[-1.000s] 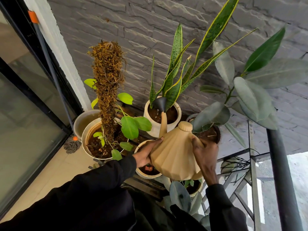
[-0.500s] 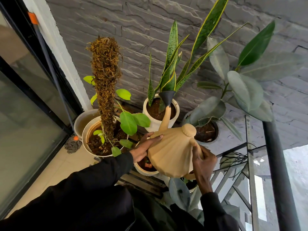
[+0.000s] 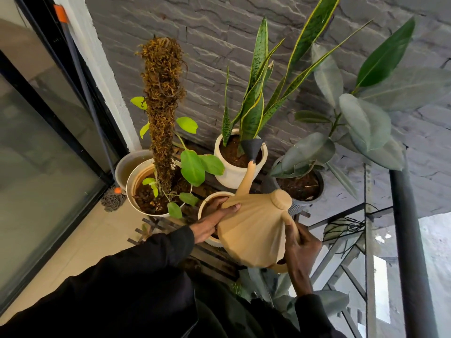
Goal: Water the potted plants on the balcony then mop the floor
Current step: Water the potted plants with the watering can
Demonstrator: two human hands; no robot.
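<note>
A tan faceted watering can (image 3: 253, 230) is tilted forward, its black rose (image 3: 252, 147) over the soil of the white snake plant pot (image 3: 234, 174). My right hand (image 3: 299, 247) grips the can's handle at the back. My left hand (image 3: 214, 219) lies flat against the can's left side. Left of it stands a white pot (image 3: 136, 181) with a moss pole (image 3: 162, 113) and green leaves. A small white pot (image 3: 203, 208) sits partly hidden behind my left hand. A dark pot (image 3: 301, 189) holds the rubber plant on the right.
A mop (image 3: 113, 198) with a dark handle and orange fittings leans in the corner by the sliding glass door (image 3: 36, 167). A grey bucket (image 3: 127, 164) sits behind the moss-pole pot. A black railing post (image 3: 410, 240) stands at right. The pots rest on a slatted stand.
The can's spout has swung right and forward, from the near rim of the snake plant pot to over its soil. Both hands kept their hold.
</note>
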